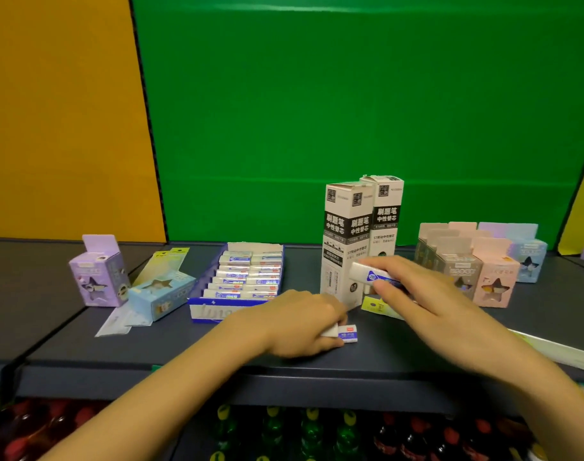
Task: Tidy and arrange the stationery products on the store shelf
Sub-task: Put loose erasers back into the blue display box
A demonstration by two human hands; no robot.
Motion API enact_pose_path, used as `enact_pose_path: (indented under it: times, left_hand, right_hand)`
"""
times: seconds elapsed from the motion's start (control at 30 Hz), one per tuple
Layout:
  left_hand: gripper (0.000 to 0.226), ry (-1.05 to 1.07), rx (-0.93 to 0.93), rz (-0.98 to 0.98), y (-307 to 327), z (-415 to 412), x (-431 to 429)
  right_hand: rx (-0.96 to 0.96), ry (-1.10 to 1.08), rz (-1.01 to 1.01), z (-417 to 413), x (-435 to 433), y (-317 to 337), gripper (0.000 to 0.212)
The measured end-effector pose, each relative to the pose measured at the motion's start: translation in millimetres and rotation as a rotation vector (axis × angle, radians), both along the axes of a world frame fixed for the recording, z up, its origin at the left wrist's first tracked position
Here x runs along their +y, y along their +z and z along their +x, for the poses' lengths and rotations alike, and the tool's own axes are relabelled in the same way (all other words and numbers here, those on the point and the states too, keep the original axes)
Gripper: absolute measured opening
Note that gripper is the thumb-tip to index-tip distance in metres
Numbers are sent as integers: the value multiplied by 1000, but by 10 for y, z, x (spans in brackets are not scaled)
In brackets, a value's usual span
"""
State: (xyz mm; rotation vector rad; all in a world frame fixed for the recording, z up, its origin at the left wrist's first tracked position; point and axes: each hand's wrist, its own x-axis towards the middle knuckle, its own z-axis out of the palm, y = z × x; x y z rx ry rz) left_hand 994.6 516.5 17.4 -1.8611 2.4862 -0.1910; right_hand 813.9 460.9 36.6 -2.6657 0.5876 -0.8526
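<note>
On the dark shelf [417,341], my left hand [300,322] grips a small white eraser [345,335] with a blue and red label, low against the shelf surface. My right hand [423,291] holds a second white eraser [370,276] with a blue 2B sleeve, lifted in front of two tall white refill boxes [347,234]. To the left stands a blue display tray [204,309] filled with several rows of the same erasers. A yellow packet [378,306] lies partly hidden under my right hand.
A purple box [99,277] and a tipped light-blue box [161,294] sit at the left, with flat packets beside them. Several pastel boxes [493,274] cluster at the right. Bottles [310,430] fill the lower shelf. A green panel backs the shelf.
</note>
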Motion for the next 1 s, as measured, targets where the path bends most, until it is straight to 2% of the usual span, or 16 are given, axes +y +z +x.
enact_pose_path:
  times: [0.17,0.33,0.63,0.87,1.0]
  left_hand:
    - [26,32,95,-153,148,481,504]
    - [32,194,34,-294,408,1226,822]
    - [28,255,-9,-388,356,1868,442]
    - [31,196,76,-399,241,1976,172]
    - [29,158,118,-404,197,2002,52]
  right_hand:
    - [-65,78,-54,534,122,92,29]
    - [51,65,-69,1171,59,72,31]
    - [255,-231,-133,1943,-262,-40,31]
    - [337,-318,-175,2041,-352,-149,32]
    - [340,-316,-240,2073,-363,-132,26]
